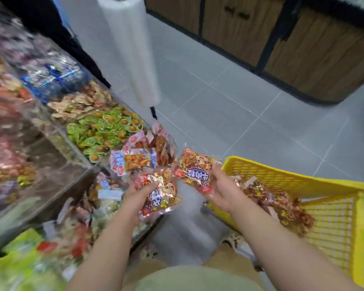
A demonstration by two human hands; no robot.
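Fingers curled, the left hand (138,196) is gripping a light, probably slippery snack packet (165,191) edgewise, the right hand (223,184) pinching a second packet (194,168).

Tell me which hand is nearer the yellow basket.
Right. The right hand, gripping a snack packet, is at the rim of the yellow basket; the left hand, holding a second packet, is farther left, beside the display bins.

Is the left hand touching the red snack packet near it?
Touching. The head view shows the left hand gripping the red snack packet, with a finger lying across the wrapper's front.
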